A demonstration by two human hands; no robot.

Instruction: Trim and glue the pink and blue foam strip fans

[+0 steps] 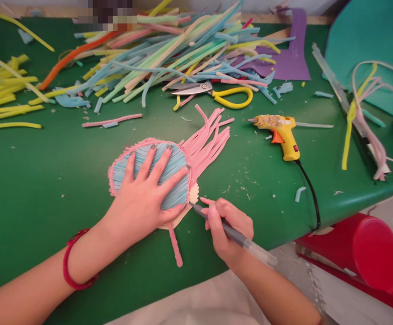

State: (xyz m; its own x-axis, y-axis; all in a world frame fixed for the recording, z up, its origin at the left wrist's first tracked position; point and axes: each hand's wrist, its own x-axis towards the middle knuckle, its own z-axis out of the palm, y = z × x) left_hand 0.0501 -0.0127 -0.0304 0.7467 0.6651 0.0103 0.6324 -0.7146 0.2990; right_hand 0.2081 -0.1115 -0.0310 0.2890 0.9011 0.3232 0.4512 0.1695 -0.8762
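Note:
My left hand [149, 185] lies flat with fingers spread on a round blue craft piece [178, 192] edged in pink fuzzy trim, pressing it to the green table. Pink strips [210, 149] fan out from its upper right side. Under its lower right edge a cream-coloured sheet [194, 193] sticks out, with a jagged rim. A short pink fuzzy stick [175, 246] points down from the bottom. Held in my right hand [228, 225] is a grey pen [233, 235], its tip at the craft piece's lower right edge, over the cream sheet.
A yellow glue gun [281, 131] lies to the right, its black cord running off the table edge. Yellow-handled scissors [232, 95] rest before a heap of coloured fuzzy strips [169, 54]. A red stool [374, 253] stands at lower right.

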